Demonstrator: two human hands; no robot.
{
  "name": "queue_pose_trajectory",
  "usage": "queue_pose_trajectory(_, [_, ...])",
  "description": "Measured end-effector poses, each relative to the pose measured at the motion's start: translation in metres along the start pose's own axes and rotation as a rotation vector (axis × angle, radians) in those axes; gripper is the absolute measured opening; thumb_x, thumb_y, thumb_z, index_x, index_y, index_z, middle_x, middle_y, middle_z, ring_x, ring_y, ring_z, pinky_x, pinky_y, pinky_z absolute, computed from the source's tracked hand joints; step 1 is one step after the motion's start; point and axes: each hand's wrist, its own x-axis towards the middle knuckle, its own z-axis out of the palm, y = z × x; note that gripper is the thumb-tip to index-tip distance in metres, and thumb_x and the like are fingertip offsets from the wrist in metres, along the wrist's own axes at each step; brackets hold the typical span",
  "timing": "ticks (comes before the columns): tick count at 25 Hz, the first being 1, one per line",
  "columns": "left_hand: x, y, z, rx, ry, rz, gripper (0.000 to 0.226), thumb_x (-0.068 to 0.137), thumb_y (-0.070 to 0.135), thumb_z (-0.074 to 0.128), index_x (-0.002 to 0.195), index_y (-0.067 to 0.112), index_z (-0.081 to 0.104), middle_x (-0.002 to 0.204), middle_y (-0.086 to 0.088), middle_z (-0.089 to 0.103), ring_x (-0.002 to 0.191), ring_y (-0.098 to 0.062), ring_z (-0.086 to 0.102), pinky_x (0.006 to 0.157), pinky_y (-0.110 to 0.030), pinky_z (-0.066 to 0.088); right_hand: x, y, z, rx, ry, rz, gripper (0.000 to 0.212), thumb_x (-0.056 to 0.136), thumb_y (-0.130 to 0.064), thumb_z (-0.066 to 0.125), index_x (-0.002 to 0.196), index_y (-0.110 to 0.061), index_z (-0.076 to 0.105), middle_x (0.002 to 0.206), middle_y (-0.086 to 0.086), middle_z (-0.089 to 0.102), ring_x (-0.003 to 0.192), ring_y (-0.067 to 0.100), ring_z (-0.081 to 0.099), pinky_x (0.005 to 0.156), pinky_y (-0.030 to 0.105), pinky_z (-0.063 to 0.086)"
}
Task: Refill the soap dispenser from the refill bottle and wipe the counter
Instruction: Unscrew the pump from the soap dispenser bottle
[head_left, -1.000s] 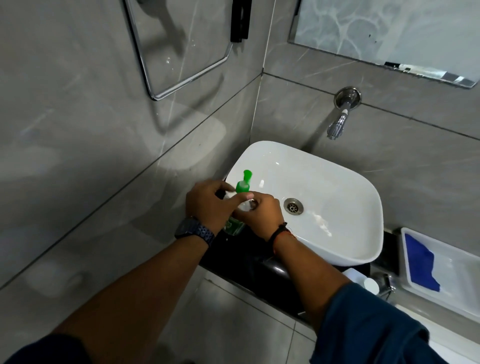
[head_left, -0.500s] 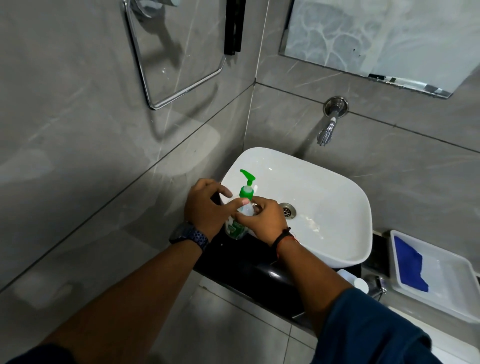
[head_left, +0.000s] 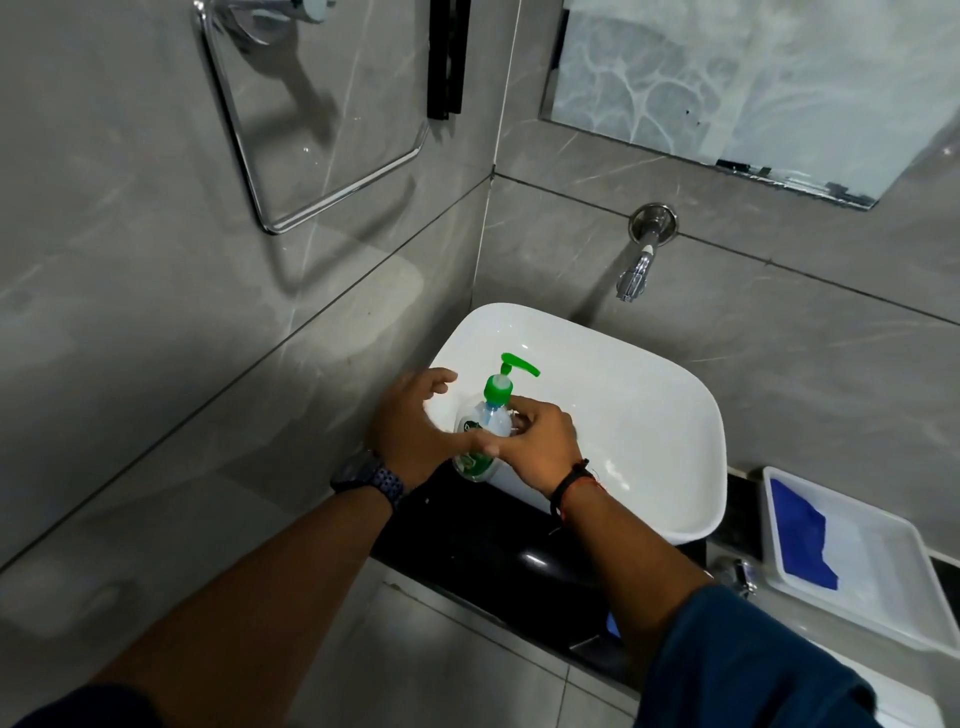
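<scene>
Watching from the head view: my right hand (head_left: 540, 441) grips the soap dispenser (head_left: 485, 421) at the sink's (head_left: 719, 467) eight o'clock rim, while my left hand (head_left: 415, 423) hovers loose-fingered at its nine o'clock. Twisting the pump (head_left: 519, 365) one-handed could tip it.

Open basin (head_left: 649, 415) right of dispenser (head_left: 491, 418); wall (head_left: 208, 364) left

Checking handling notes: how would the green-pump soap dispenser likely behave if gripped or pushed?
The soap dispenser looks clear and nearly empty, so probably light. Its tall pump on a narrow body suggests it tips easily. Smooth plastic may slip in the right hand.
</scene>
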Motion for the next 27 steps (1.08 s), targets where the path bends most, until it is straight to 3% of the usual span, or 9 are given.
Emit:
queue_pose_trajectory(2, [0.001,-0.005,0.004,0.09,-0.219,-0.019,0.106,0.044,0.041,0.09,0.135,0.025,0.039,0.125,-0.001,0.056,0.111,-0.02,0.054,0.093,-0.036,0.048,0.003,-0.004,-0.002,0.054,0.005,-0.007,0.053,0.06,-0.053,0.077,0.103,-0.023,0.069,0.089,-0.011,0.069,0.079,0.009,0.064,0.067,0.02,0.053])
queue_pose_trajectory(3, [0.002,-0.005,0.008,0.1,-0.27,-0.011,0.105,0.048,0.036,0.09,0.137,0.022,0.036,0.127,-0.004,0.055,0.114,-0.023,0.054,0.096,-0.038,0.046,0.004,-0.006,-0.002,0.084,-0.002,-0.021,0.054,0.06,-0.051,0.078,0.104,-0.021,0.069,0.092,-0.01,0.071,0.082,0.009,0.066,0.072,0.023,0.056])
queue_pose_trajectory(7, [0.006,-0.004,0.024,0.031,-0.184,-0.078,0.071,0.051,0.034,0.088,0.111,0.02,0.053,0.108,0.0,0.064,0.093,-0.02,0.061,0.081,-0.031,0.05,0.005,-0.017,-0.01,0.175,-0.043,-0.084,0.047,0.064,-0.046,0.081,0.101,-0.019,0.071,0.088,-0.009,0.073,0.079,0.005,0.066,0.072,0.021,0.054])
queue_pose_trajectory(10, [0.009,-0.006,0.027,0.01,-0.135,-0.135,0.068,0.044,0.044,0.088,0.099,0.027,0.051,0.094,0.01,0.062,0.081,-0.013,0.06,0.066,-0.022,0.047,0.006,-0.029,-0.018,0.234,0.118,-0.128,0.046,0.063,-0.054,0.078,0.095,-0.022,0.073,0.088,-0.009,0.071,0.08,0.006,0.064,0.07,0.021,0.053])
queue_pose_trajectory(13, [0.014,-0.005,0.029,0.055,-0.142,-0.159,0.076,0.044,0.049,0.087,0.106,0.025,0.05,0.093,0.013,0.053,0.079,-0.012,0.056,0.058,-0.016,0.038,0.011,-0.042,-0.022,0.265,0.266,-0.186,0.032,0.066,-0.044,0.081,0.087,-0.021,0.074,0.079,-0.004,0.066,0.069,0.011,0.057,0.063,0.021,0.051])
queue_pose_trajectory(18, [0.015,-0.011,0.03,0.029,-0.128,-0.155,0.077,0.036,0.052,0.085,0.098,0.031,0.047,0.094,0.012,0.06,0.081,-0.015,0.062,0.068,-0.027,0.052,0.013,-0.052,-0.019,0.267,0.259,-0.171,0.018,0.075,-0.022,0.076,0.091,-0.013,0.074,0.088,0.001,0.067,0.077,0.017,0.061,0.069,0.032,0.055])
queue_pose_trajectory(20, [0.015,-0.012,0.029,0.037,-0.126,-0.165,0.078,0.032,0.056,0.082,0.098,0.033,0.047,0.095,0.012,0.061,0.082,-0.013,0.062,0.072,-0.031,0.054,0.01,-0.055,-0.015,0.248,0.268,-0.17,0.023,0.074,-0.028,0.076,0.093,-0.013,0.073,0.09,0.002,0.068,0.079,0.015,0.061,0.069,0.031,0.054])
queue_pose_trajectory(22, [0.016,-0.011,0.027,0.065,-0.135,-0.179,0.081,0.034,0.058,0.082,0.103,0.032,0.047,0.097,0.013,0.06,0.083,-0.013,0.061,0.071,-0.03,0.053,0.009,-0.059,-0.013,0.197,0.304,-0.182,0.029,0.071,-0.035,0.079,0.091,-0.016,0.072,0.085,0.0,0.067,0.075,0.013,0.059,0.066,0.026,0.052])
queue_pose_trajectory(27, [0.016,-0.014,0.024,0.062,-0.116,-0.191,0.077,0.041,0.051,0.085,0.104,0.031,0.046,0.093,0.016,0.055,0.076,-0.008,0.054,0.06,-0.019,0.038,0.008,-0.066,-0.009,0.235,0.249,-0.168,0.032,0.072,-0.024,0.077,0.102,-0.016,0.07,0.091,-0.001,0.069,0.082,0.011,0.061,0.071,0.03,0.054])
